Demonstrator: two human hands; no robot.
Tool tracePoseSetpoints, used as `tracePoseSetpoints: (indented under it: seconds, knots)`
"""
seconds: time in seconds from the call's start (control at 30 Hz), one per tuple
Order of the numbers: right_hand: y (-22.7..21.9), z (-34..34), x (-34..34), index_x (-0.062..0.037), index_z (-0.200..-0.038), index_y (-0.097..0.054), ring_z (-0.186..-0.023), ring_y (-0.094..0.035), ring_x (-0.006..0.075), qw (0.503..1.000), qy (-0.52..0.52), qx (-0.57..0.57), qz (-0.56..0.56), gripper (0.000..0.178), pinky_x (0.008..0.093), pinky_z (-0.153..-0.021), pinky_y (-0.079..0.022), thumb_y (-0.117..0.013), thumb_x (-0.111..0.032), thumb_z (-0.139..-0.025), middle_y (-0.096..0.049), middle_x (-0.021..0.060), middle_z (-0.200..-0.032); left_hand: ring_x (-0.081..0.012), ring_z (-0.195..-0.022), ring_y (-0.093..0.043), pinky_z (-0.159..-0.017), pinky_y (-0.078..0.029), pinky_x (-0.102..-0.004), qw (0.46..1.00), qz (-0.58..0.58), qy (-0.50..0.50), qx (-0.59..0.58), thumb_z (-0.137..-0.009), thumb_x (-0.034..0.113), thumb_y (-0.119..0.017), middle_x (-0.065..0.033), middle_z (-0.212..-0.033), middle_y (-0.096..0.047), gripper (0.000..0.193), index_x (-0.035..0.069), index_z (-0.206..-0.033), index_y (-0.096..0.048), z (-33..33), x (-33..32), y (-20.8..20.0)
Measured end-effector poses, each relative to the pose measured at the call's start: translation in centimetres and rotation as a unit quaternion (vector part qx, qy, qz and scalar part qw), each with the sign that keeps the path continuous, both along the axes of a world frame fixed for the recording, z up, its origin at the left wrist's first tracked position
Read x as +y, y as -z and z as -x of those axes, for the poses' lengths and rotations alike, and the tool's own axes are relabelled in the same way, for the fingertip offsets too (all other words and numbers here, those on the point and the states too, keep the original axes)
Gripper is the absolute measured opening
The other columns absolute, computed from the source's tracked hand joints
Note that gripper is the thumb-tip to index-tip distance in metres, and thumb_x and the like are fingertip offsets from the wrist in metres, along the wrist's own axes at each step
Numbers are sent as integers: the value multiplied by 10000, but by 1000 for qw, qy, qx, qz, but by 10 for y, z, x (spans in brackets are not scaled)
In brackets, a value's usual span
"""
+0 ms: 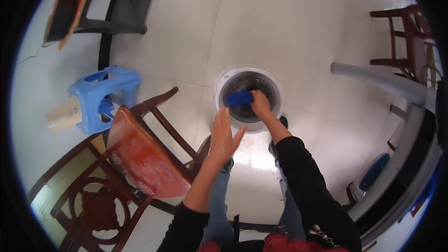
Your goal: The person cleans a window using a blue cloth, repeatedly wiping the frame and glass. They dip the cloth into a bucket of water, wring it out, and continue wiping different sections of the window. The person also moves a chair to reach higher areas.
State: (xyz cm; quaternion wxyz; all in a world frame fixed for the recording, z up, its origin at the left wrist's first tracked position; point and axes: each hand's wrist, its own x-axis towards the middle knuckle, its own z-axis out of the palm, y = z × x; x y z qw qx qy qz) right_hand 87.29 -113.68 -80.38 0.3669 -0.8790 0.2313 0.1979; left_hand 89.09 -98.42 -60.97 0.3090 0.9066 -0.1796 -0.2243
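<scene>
Blue cloth: the bunched blue cloth (240, 98) is held inside the bucket, a little to the 9 o'clock side of its middle; whether it is dipped or held just above the surface cannot be told.
Right hand: one end of the cloth is gripped between the bent fingers and thumb of the right hand (261, 105), reached in over the rim from 4 o'clock.
Left hand: nothing is held by the left hand (225, 135) – its fingers are straight, its thumb spread away – and it is poised at 7 o'clock, its fingertips near the rim.
Bucket: dark, glinting water, by the look of it, is contained in the white bucket (277, 87).
Good handling: the cloth is best kept low and within the rim, so that drips are caught; if it is to be squeezed, both ends should be gripped firmly and the hands turned opposite ways – over the middle, not the edge.
Footing: the pale floor (280, 28) could turn slippery if splashed.
Around the bucket: a red-brown chair (149, 163) is placed at 8 o'clock, a blue plastic stool (119, 80) at 9, and another wooden chair (410, 42) well apart at 2.
</scene>
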Motion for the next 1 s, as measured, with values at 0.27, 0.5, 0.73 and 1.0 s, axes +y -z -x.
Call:
tracePoseSetpoints:
  seconds: [0.27,0.5,0.73,1.0]
  knots:
    - [105,2,17,-90,-1106,-627,-902,-666,359,948,-237,185,107,256,468,-752,-538,-573,-177,-871,-663,164,-1011,-377,-1360,-380,-1060,-405,-545,520,353,-435,645,-933,495,-595,-286,-1468,-341,914,46,-1538,-77,44,44,80]
    - [-116,54,21,-33,-1137,-589,-861,-641,363,987,-123,-99,23,393,445,-691,-520,-718,-105,-772,-616,153,-969,-419,-1280,-450,-1039,-401,-577,264,382,-543,700,-801,629,-674,-320,-1381,-412,1048,-22,-1476,-208,15,0,99]
    - [-295,89,22,-14,-1102,-589,-766,-636,306,984,-101,-134,-64,379,362,-637,-519,-749,-90,-767,-614,138,-918,-242,-900,-660,-744,-573,-333,227,432,-480,729,-814,375,-774,-247,-1218,-569,723,-50,-1296,-443,22,-21,115]
    - [-278,35,-77,21,-1000,-714,-654,-617,111,962,137,-71,-223,305,252,-620,-507,-786,-197,-798,-694,76,-791,-319,-1141,-606,-953,-521,-451,343,406,-462,709,-787,477,-744,-198,-1253,-603,779,72,-1376,-434,44,-18,47]
